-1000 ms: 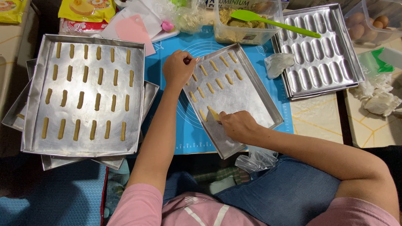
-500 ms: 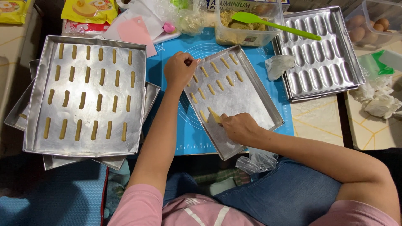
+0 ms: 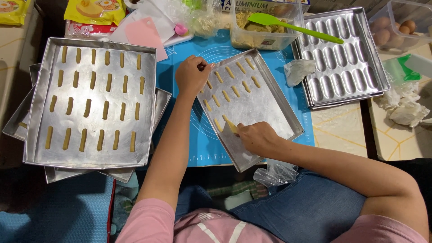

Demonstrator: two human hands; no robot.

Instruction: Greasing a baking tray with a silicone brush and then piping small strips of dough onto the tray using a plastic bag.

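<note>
My left hand (image 3: 192,75) grips the far-left rim of the tilted baking tray (image 3: 274,118) on the blue mat (image 3: 180,121), fingers curled shut around it. My right hand (image 3: 256,137) pinches a dough stick (image 3: 229,124), laying it on the tray below the rows of sticks already there.

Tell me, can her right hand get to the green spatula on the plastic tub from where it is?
Probably yes. The right hand sets a dough stick on the tilted tray; the green spatula lies uncovered across the plastic tub just beyond that tray, nothing between.
</note>
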